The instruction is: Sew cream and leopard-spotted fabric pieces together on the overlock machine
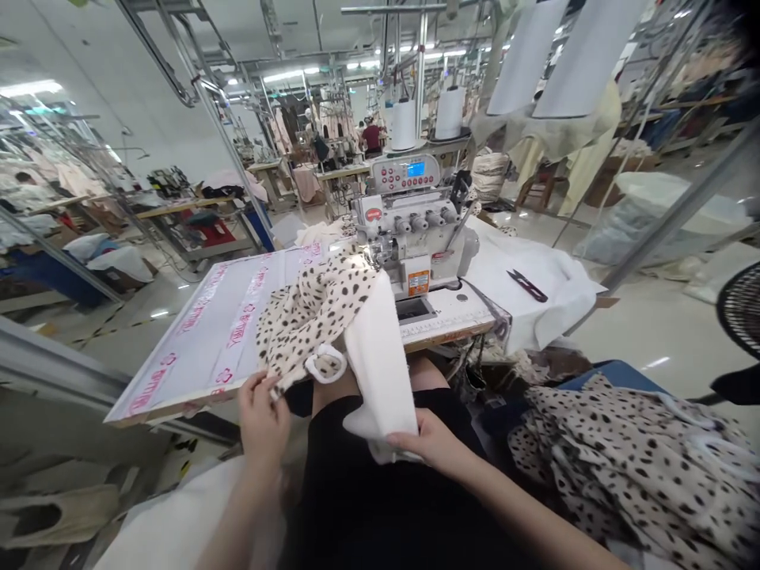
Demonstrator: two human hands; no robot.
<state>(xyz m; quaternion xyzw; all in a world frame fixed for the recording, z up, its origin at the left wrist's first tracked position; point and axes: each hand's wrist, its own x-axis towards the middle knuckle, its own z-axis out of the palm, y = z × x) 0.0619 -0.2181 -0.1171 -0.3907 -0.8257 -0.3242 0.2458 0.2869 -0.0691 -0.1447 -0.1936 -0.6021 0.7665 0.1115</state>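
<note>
A cream garment piece with dark spots [314, 305] lies on the left of the table, running up to the overlock sewing machine [409, 229]. My left hand [264, 412] pinches its lower left corner at the table's front edge. Joined beside the spotted cloth, a plain white fabric panel [383, 356] hangs from the machine over my lap. My right hand [433, 443] grips the lower end of this panel between thumb and fingers. A white ribbed band loop [326, 364] shows on the spotted cloth between the hands.
Thread snips [527, 286] rest on white cloth right of the machine. A heap of spotted fabric [641, 467] lies at the lower right, near a black fan [739, 317]. Thread cones [404, 125] stand behind the machine. Other people sit far back.
</note>
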